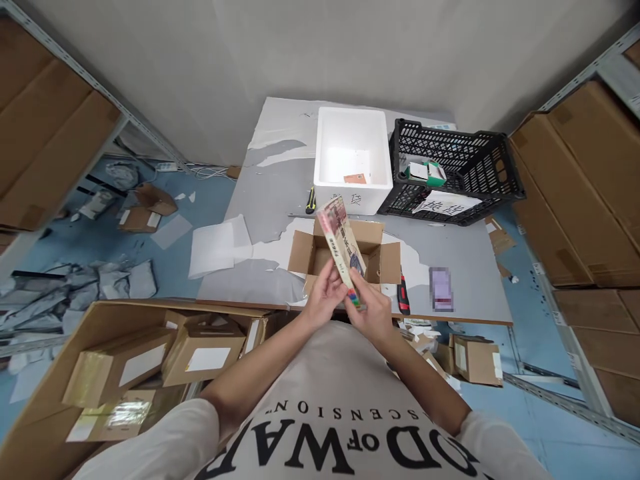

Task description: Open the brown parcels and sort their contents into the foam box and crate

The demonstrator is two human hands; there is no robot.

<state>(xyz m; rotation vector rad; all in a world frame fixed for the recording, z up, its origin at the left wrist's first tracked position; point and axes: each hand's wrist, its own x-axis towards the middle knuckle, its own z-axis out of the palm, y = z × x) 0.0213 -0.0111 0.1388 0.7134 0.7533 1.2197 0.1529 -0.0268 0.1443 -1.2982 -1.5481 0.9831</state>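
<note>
A slim printed box (343,240), cream with a pink patch at its upper end and coloured squares near its lower end, is held tilted above the table. My left hand (324,295) has its fingers curled against the lower left edge of this box. On the other side, my right hand (371,308) grips the lower right part with the thumb on the front. Behind and below it stands a small cardboard carton (391,264) with its flaps folded out. The carton's inside is partly hidden by the box.
A white foam box (353,193) and a black plastic crate (457,143) stand at the back. A yellow-black cutter (311,200), a red-black cutter (403,297) and a blurred purple item (441,289) lie on the table (280,193). A large carton (145,308) holds several parcels at lower left.
</note>
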